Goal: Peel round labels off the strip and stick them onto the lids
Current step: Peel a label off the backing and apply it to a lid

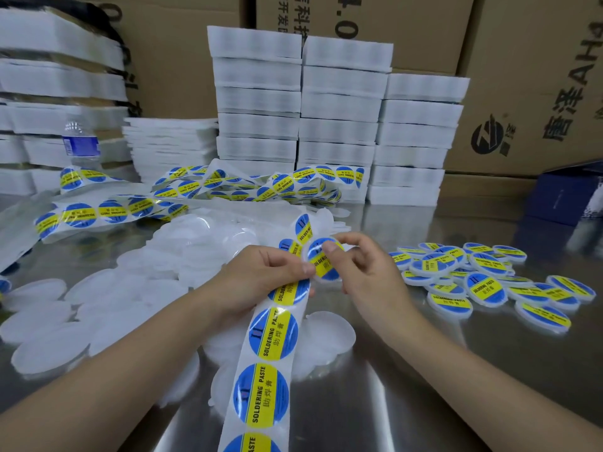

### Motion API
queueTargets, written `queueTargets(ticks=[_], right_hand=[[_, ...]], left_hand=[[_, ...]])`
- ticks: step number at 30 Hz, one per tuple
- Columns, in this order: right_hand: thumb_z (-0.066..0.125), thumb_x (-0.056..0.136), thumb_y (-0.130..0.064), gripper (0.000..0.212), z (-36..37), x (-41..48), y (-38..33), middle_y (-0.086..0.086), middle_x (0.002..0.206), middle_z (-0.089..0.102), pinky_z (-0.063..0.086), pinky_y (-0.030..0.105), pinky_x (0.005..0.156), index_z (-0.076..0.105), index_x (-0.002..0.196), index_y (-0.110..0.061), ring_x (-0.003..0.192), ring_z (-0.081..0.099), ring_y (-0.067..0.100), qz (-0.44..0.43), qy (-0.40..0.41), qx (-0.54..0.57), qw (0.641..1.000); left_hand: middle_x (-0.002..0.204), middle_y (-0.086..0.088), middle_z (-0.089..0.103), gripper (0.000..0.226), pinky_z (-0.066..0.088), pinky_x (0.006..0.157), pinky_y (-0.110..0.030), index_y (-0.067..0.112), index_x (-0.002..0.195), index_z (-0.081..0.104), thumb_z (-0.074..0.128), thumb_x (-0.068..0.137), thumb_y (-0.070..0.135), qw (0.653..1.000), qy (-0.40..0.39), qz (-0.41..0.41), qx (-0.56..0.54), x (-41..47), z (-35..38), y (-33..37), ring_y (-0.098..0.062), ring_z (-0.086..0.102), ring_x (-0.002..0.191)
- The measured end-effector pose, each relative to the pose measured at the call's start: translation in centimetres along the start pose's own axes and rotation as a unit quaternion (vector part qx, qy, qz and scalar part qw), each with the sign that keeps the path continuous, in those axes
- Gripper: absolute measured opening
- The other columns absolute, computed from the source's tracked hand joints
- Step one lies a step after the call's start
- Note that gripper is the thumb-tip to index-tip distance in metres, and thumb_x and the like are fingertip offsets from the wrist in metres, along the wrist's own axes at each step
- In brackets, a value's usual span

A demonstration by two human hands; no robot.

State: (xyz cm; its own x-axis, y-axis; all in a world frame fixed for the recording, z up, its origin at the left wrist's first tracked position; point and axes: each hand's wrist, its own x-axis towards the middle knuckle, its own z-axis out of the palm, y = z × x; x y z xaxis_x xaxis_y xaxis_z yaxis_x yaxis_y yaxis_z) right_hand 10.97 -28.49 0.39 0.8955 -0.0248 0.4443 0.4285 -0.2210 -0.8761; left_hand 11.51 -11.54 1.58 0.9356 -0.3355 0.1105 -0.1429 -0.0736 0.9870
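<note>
Your right thumb [329, 246] lies flat on the blue and yellow label [321, 263], pressing it onto the white lid [306, 256], while the other fingers of your right hand [362, 269] curl round the lid's far side and grasp it from behind. Your left thumb [306, 268] crosses the label strip [261, 380], pinning it against the curled fingers of your left hand [264, 275], and its tip touches the lid's left rim. The held lid is raised above the table, tilted toward you, just beside the strip's upper end. The strip runs from the bottom edge of the view up through your left hand and beyond it, with round SOLDERING PASTE labels in a row along it. Below and left of your hands lie plain white lids [124, 295], overlapping in a loose spread on the shiny metal table [408, 386]. To your right is a heap of lids already labelled [486, 282], well apart from the plain ones. Farther back, loose lengths of label strip [228, 187] lie tangled across the table. Behind them stand stacks of white foam trays [339, 109], a water bottle [80, 141] at the left, a dark blue box [567, 197] at the right, and cardboard cartons [538, 76] along the back.
</note>
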Motion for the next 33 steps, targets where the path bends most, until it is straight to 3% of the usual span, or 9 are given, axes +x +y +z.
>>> queueTargets(ticks=[4,9,14,24,33], right_hand=[[0.065,0.079,-0.045,0.018,0.1,-0.2,0.1,-0.007,0.066,0.065,0.048,0.027,0.059,0.064,0.082,-0.027,0.058,0.056,0.008,-0.024,-0.019,-0.025,0.999],[0.063,0.076,-0.054,0.025,-0.3,-0.4,0.4,-0.015,0.062,0.062,0.041,0.011,0.055,0.062,0.083,-0.03,0.055,0.053,-0.002,-0.035,-0.053,-0.096,0.993],[0.055,0.069,-0.067,0.039,-0.2,-0.3,0.5,-0.015,0.062,0.06,0.041,0.017,0.057,0.061,0.084,-0.031,0.056,0.052,-0.001,-0.023,-0.069,-0.134,0.988],[0.058,0.079,-0.056,0.031,-0.6,0.2,0.6,-0.021,0.055,0.055,0.035,0.013,0.052,0.058,0.073,-0.026,0.054,0.049,-0.001,-0.013,-0.054,-0.176,0.983],[0.052,0.089,-0.046,0.037,-0.8,0.6,0.8,-0.008,0.052,0.052,0.036,0.027,0.056,0.057,0.067,-0.017,0.055,0.045,0.007,-0.028,-0.031,-0.192,0.98]], left_hand=[[0.069,-0.003,0.074,0.029,0.051,0.058,-0.017,0.021,0.066,0.078,0.074,0.051,0.046,0.999,-0.046,-0.006,0.026,-0.3,0.4,-0.2,-0.008,0.066,0.058],[0.068,-0.005,0.074,0.022,0.051,0.058,-0.016,0.018,0.065,0.077,0.072,0.059,0.039,0.998,-0.06,-0.008,0.006,-0.4,0.4,-0.4,-0.009,0.066,0.058],[0.068,-0.008,0.073,0.024,0.052,0.058,-0.018,0.014,0.062,0.076,0.075,0.054,0.037,0.997,-0.068,-0.02,-0.02,-0.5,0.5,-0.5,-0.01,0.067,0.058],[0.071,-0.007,0.074,0.033,0.054,0.064,-0.019,0.017,0.068,0.078,0.077,0.051,0.046,0.997,-0.068,-0.023,-0.003,-0.2,0.4,-0.7,-0.01,0.067,0.061],[0.073,-0.008,0.074,0.033,0.052,0.06,-0.019,0.014,0.067,0.077,0.079,0.05,0.042,0.997,-0.065,-0.043,-0.012,-0.3,0.6,-0.6,-0.011,0.066,0.059]])
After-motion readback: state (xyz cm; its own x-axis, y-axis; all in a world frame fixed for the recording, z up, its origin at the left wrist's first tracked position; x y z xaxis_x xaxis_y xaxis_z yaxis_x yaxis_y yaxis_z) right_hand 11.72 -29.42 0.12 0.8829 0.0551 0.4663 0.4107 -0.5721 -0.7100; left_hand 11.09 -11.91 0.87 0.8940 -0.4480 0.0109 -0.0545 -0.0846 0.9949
